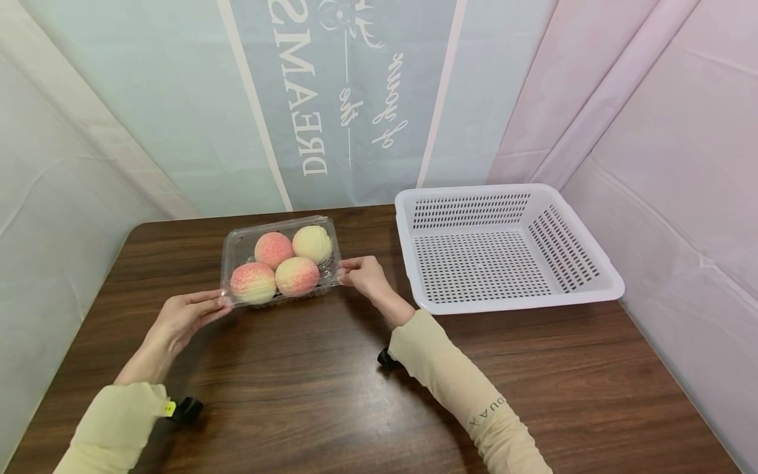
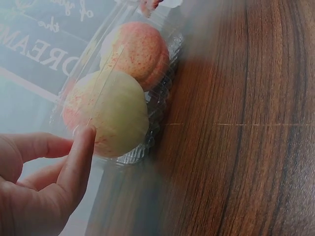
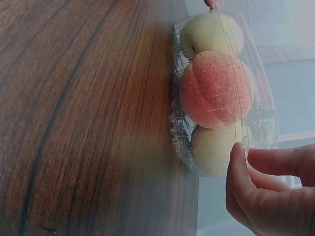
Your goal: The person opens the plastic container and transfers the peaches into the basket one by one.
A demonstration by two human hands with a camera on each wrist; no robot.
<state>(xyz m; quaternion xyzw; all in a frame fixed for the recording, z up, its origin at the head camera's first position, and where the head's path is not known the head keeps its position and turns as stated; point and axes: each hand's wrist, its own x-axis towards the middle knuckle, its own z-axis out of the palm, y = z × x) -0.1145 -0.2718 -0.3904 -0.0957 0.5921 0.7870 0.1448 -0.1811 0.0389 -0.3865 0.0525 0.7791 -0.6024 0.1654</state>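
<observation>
A clear plastic clamshell box sits on the far left part of the table with several peaches inside, blushed pink, red and pale yellow. Its see-through lid covers the fruit. At the near left corner my left hand pinches the rim between thumb and fingers. My right hand pinches the near right corner the same way. In the left wrist view, the thumb tip lies against the plastic beside a yellow-green peach. A redder peach shows through the plastic in the right wrist view.
To the right of the box stands a white perforated plastic basket, its slotted floor visible. The dark wood-grain table reaches back to a printed cloth backdrop. Pale curtains hang at both sides.
</observation>
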